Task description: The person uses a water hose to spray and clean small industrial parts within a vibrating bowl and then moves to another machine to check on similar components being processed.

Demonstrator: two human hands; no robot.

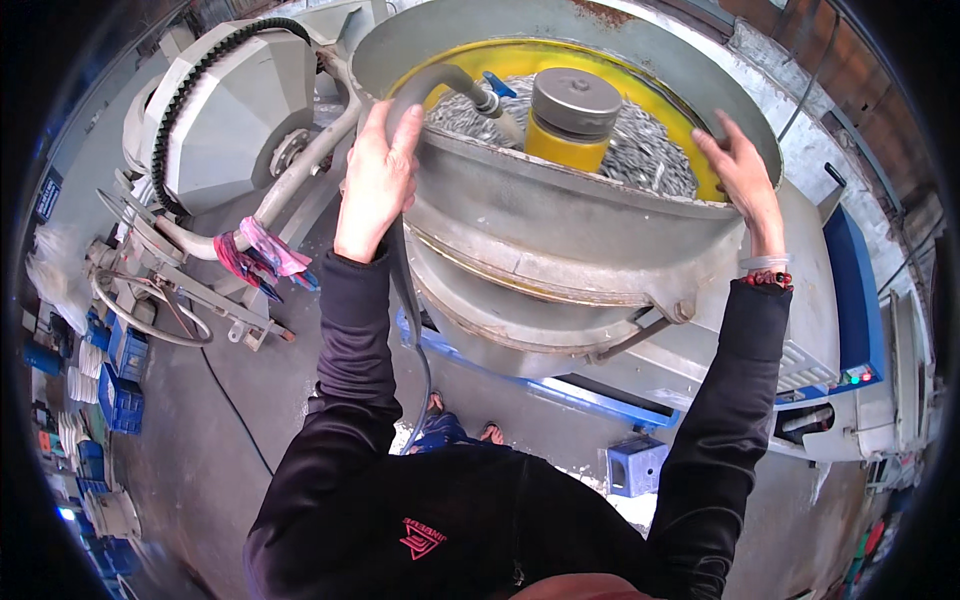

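Observation:
A large grey round tub stands before me, its yellow lining showing inside. Grey metallic-looking pieces fill its bottom around a yellow central post with a round metal cap. At the tub's near left rim my left hand has thumb and fingers on either side of a grey hose. That hose arches into the tub and ends in a fitting with a blue valve handle. My right hand is at the right rim, fingers apart, holding nothing.
To the left stands a grey faceted drum with a black toothed ring and a bent pipe; a pink and blue cloth hangs from the pipe. Blue crates are stacked far left. A blue stool stands below the tub.

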